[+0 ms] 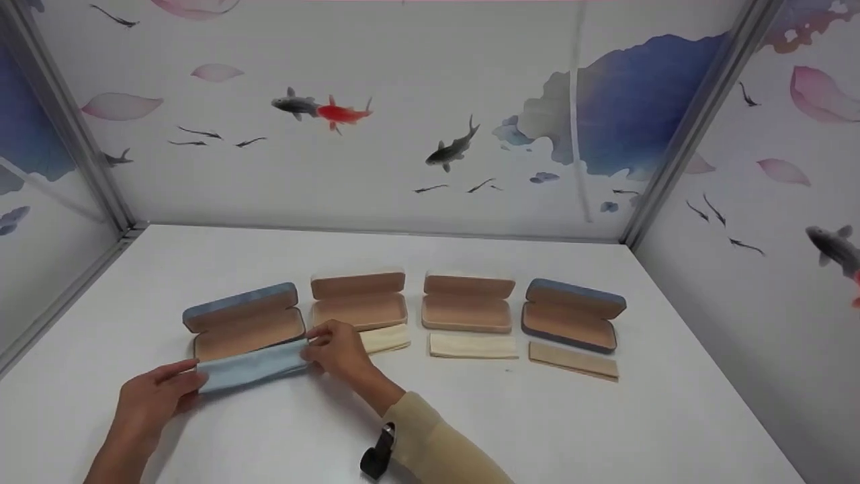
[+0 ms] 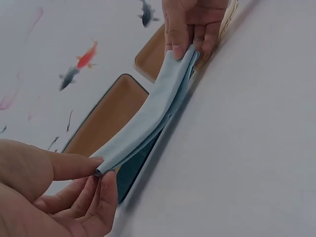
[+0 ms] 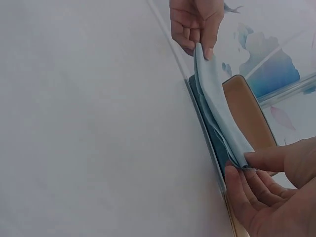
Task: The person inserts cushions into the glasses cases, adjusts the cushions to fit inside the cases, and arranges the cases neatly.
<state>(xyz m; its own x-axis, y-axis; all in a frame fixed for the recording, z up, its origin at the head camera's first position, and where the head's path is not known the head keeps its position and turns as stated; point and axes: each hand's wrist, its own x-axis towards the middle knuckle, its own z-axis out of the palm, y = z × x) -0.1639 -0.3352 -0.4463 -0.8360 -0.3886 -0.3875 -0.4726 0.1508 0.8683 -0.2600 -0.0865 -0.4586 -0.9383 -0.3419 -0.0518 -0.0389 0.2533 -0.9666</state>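
A folded light blue cloth (image 1: 252,366) is stretched between both hands, just in front of the open blue glasses case (image 1: 252,334) at the far left. My left hand (image 1: 151,396) pinches its left end between thumb and fingers. At the other end my right hand (image 1: 342,353) pinches the cloth the same way. Seen in the left wrist view, the cloth (image 2: 143,118) has several layers and sags slightly, hiding the case's near edge. The right wrist view shows the layered cloth (image 3: 217,103) beside the case's tan lining (image 3: 249,113).
Two pale open cases (image 1: 359,312) (image 1: 467,314) and another blue one (image 1: 571,323) stand to the right. Before them lie folded cream cloths (image 1: 393,338) (image 1: 474,346) and a tan cloth (image 1: 573,361). Fish-patterned walls (image 1: 403,202) bound the white table (image 1: 537,430).
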